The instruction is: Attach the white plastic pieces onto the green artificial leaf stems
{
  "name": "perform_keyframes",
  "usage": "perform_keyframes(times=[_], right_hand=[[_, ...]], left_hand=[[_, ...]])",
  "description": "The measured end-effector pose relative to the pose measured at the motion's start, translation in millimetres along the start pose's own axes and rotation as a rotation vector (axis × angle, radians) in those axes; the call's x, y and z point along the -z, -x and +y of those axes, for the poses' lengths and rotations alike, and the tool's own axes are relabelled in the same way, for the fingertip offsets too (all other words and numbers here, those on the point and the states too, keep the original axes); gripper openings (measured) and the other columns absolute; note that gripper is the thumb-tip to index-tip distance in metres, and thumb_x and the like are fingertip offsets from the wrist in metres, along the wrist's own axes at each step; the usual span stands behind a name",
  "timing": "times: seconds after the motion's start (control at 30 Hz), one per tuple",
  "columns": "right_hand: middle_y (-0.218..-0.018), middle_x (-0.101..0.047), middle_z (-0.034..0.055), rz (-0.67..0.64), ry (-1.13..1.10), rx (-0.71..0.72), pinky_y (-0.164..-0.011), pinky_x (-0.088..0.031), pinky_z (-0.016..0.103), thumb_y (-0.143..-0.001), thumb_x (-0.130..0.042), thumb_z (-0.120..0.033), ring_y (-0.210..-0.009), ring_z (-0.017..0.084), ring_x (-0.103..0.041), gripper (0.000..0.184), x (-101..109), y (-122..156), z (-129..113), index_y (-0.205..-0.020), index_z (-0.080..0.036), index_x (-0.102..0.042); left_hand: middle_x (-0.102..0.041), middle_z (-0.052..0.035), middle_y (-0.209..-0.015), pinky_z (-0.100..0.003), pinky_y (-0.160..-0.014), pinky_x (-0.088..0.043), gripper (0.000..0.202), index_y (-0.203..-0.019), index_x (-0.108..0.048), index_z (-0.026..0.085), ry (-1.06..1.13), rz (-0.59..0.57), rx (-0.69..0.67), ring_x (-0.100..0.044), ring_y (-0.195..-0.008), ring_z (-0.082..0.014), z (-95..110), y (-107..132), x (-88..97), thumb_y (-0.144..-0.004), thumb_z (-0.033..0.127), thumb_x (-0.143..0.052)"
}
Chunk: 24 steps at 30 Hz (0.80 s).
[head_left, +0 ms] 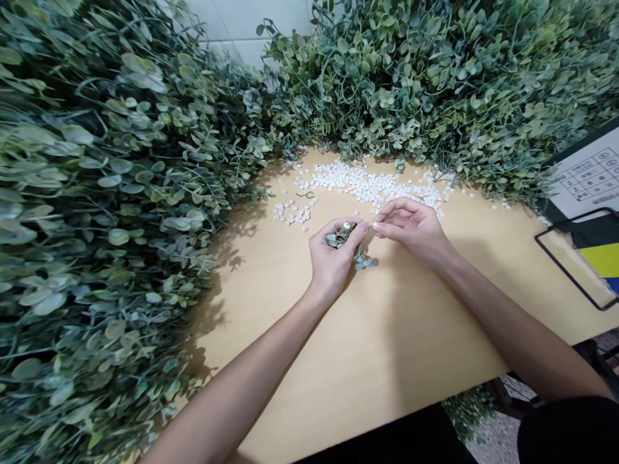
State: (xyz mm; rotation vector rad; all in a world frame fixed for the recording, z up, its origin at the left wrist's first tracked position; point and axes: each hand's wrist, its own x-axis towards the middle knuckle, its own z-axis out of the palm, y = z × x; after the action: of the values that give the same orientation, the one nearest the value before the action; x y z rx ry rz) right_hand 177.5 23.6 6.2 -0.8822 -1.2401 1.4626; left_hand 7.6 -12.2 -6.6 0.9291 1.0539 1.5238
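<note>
My left hand point(333, 254) is closed around a sprig of artificial green leaves point(365, 260), low over the table. Some of its leaves hang below the fingers, and a small white ring point(347, 226) shows among those in the palm. Just to the right, my right hand point(411, 229) has its thumb and forefinger pinched together beside the left thumb, at a thin stem tip. Whatever lies between those fingertips is too small to make out. Behind both hands, many small white plastic rings point(358, 183) are scattered over the tabletop.
Heaped artificial foliage point(111, 212) lines the left side of the wooden table point(309, 374), and more foliage point(387, 77) covers the back. At right stand a dark box with a printed label point(590, 174) and a black wire frame point(575, 283). A loose stem piece point(304, 194) lies near the rings.
</note>
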Motion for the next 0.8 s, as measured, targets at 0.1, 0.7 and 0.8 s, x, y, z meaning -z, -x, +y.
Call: perform_keyframes(times=[0.1,0.7,0.8], right_hand=[[-0.09,-0.075,0.002,-0.001,0.015,0.01,-0.087,-0.065,0.034,-0.061,-0.099,-0.044,-0.084,0.016,-0.072,0.047,0.2,0.8,-1.3,-0.09,-0.02,-0.071],[-0.09,-0.077,0.0029,0.039,0.11,0.079,-0.092,-0.064,0.035,-0.065,-0.097,-0.045,-0.087,0.017,-0.075,0.041,-4.2,4.9,-3.2,-0.087,-0.02,-0.072],[-0.089,-0.079,0.0031,0.057,0.114,0.136,-0.089,-0.064,0.034,-0.069,-0.095,-0.043,-0.086,0.018,-0.076,0.037,-7.2,7.2,-2.7,-0.087,-0.021,-0.072]], left_hand=[[-0.066,0.0003,-0.069,-0.021,-0.048,-0.049,0.023,-0.086,-0.078,0.016,-0.007,-0.004,-0.002,-0.057,-0.054,-0.008,1.0,0.4,-0.2,-0.076,0.034,-0.09],[-0.067,-0.0004,-0.072,-0.021,-0.05,-0.048,0.025,-0.086,-0.078,0.016,-0.036,-0.01,-0.008,-0.056,-0.055,-0.0085,0.0,0.2,0.4,-0.075,0.036,-0.09],[-0.068,-0.0006,-0.071,-0.022,-0.052,-0.049,0.026,-0.086,-0.078,0.017,-0.029,-0.037,-0.01,-0.057,-0.056,-0.0089,-0.8,-0.5,1.6,-0.075,0.036,-0.09]])
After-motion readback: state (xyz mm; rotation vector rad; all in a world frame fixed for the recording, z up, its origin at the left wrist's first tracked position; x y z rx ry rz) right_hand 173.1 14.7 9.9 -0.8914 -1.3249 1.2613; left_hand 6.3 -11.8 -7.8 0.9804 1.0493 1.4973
